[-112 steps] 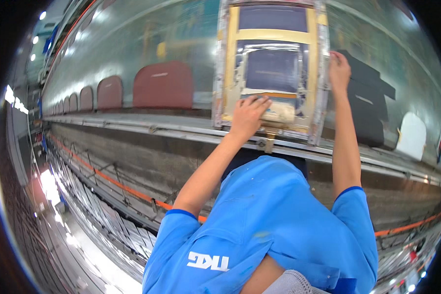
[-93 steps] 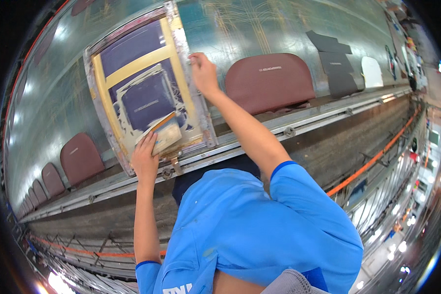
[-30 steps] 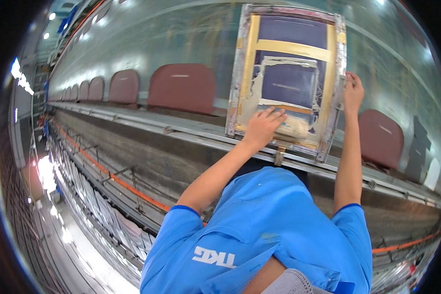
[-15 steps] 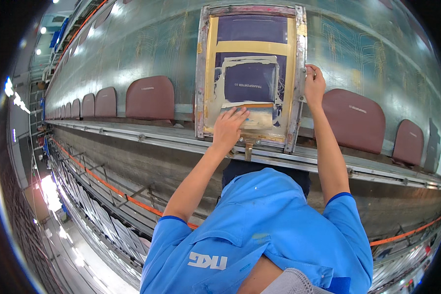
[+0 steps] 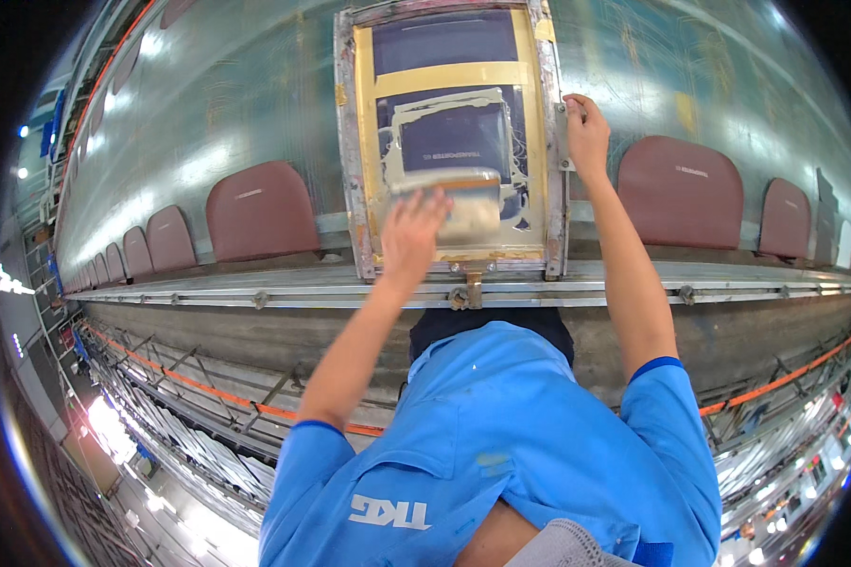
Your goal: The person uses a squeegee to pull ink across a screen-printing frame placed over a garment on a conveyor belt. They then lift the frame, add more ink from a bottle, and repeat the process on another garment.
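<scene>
A printing screen in a worn metal frame (image 5: pixel 345 142) lies on the bench ahead of me, its dark blue mesh (image 5: pixel 452 132) edged with yellow tape. Pale ink is smeared around the mesh's middle window. Close to the near end of the screen, my left hand (image 5: pixel 411 231) is on a wide squeegee (image 5: pixel 473 210), gripping its left part; hand and tool are blurred by motion. My right hand (image 5: pixel 587 137) has its fingers curled at the frame's right edge, beside a small metal bracket (image 5: pixel 563 137).
Maroon rounded panels lie in a row on the greenish bench top (image 5: pixel 284 104), such as the left panel (image 5: pixel 262 210) and the right panel (image 5: pixel 681 194). A metal rail (image 5: pixel 350 295) runs along the bench's near edge. Behind me are racks with an orange bar (image 5: pixel 208 395).
The view has shifted, so the frame sits further left in the picture. My left hand and the squeegee have moved slightly away from me over the mesh. My right hand stays at the frame's edge.
</scene>
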Motion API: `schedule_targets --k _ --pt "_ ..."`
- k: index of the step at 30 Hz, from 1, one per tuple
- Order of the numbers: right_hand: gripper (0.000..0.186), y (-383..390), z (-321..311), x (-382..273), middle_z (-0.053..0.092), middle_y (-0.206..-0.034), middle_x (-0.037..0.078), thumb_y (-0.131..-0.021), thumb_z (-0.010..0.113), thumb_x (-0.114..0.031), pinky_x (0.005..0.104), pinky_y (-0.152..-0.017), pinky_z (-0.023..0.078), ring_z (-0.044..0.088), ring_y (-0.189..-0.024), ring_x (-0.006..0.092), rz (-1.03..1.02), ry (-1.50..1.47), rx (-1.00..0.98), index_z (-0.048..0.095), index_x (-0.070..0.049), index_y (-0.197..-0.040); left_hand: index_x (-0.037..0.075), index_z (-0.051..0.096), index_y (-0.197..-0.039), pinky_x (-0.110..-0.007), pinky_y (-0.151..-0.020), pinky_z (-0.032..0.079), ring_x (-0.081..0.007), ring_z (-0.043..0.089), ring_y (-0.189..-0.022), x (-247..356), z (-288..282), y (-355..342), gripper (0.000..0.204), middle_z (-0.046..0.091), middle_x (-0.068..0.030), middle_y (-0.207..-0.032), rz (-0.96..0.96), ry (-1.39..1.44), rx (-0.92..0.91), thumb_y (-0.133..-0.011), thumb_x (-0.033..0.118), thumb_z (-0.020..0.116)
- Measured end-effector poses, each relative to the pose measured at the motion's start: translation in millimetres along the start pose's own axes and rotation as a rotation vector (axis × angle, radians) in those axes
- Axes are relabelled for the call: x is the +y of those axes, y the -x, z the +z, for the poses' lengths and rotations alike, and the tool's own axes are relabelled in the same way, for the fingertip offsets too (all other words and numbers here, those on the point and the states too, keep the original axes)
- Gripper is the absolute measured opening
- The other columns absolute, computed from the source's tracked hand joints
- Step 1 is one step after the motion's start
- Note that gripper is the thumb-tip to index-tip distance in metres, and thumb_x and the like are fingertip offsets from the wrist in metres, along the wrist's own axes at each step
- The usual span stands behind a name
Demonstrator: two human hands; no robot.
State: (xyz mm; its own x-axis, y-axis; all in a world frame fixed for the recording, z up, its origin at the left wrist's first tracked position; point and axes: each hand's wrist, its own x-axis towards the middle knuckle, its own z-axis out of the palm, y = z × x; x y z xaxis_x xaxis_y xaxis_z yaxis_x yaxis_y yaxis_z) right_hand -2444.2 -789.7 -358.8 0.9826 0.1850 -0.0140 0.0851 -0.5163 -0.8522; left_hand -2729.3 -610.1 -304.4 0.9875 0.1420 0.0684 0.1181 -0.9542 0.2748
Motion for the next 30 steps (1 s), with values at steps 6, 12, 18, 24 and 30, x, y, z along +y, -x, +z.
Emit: schedule_targets --k 6,12,18,24,30 --pt "0.024 1 -2 -1 0.063 -0.069 0.012 -0.099 0.059 -0.026 0.0358 -0.068 0.047 0.057 -0.061 0.0208 0.014 0.022 0.019 0.071 -0.008 -0.110 0.018 0.075 -0.110 -0.043 -0.080 0.054 -0.0295 0.070 -0.091 -55 -15 -144 0.039 0.075 -0.0078 -0.097 -0.058 0.183 -0.104 -0.078 0.003 0.060" --pt "0.025 -2 -6 3 0.066 -0.077 0.014 -0.098 0.059 -0.028 0.0363 -0.071 0.049 0.061 -0.067 0.0228 0.147 0.012 -0.033 0.071 -0.008 -0.110 0.017 0.071 -0.117 -0.040 -0.087 0.049 -0.0228 0.066 -0.109 -30 8 -107 0.049 0.071 -0.0037 -0.119 0.067 0.072 0.033 -0.073 -0.002 0.061" --pt "0.028 -4 -9 3 0.069 -0.084 0.013 -0.098 0.059 -0.031 0.0369 -0.074 0.049 0.062 -0.071 0.0242 0.110 0.045 -0.015 0.071 -0.009 -0.110 0.016 0.071 -0.116 -0.039 -0.089 0.045 -0.0203 0.064 -0.112 -2 0 -33 0.046 0.071 -0.0003 -0.121 0.036 0.087 0.018 -0.074 -0.002 0.061" --pt "0.026 -8 -13 3 0.070 -0.084 0.014 -0.098 0.059 -0.029 0.0372 -0.074 0.049 0.062 -0.071 0.0249 0.038 0.009 0.016 0.071 -0.009 -0.110 0.018 0.073 -0.113 -0.041 -0.084 0.047 -0.0232 0.067 -0.103 -31 -4 -152 0.044 0.073 -0.0028 -0.109 -0.064 0.190 -0.036 -0.074 -0.001 0.061" --pt "0.025 -10 -14 20 0.069 -0.082 0.014 -0.098 0.059 -0.028 0.0376 -0.072 0.048 0.062 -0.071 0.0236 0.116 0.027 -0.031 0.071 -0.009 -0.109 0.018 0.071 -0.116 -0.044 -0.088 0.046 -0.0220 0.065 -0.110 -9 4 -121 0.047 0.072 -0.0023 -0.117 -0.102 0.087 -0.122 -0.074 0.000 0.063"
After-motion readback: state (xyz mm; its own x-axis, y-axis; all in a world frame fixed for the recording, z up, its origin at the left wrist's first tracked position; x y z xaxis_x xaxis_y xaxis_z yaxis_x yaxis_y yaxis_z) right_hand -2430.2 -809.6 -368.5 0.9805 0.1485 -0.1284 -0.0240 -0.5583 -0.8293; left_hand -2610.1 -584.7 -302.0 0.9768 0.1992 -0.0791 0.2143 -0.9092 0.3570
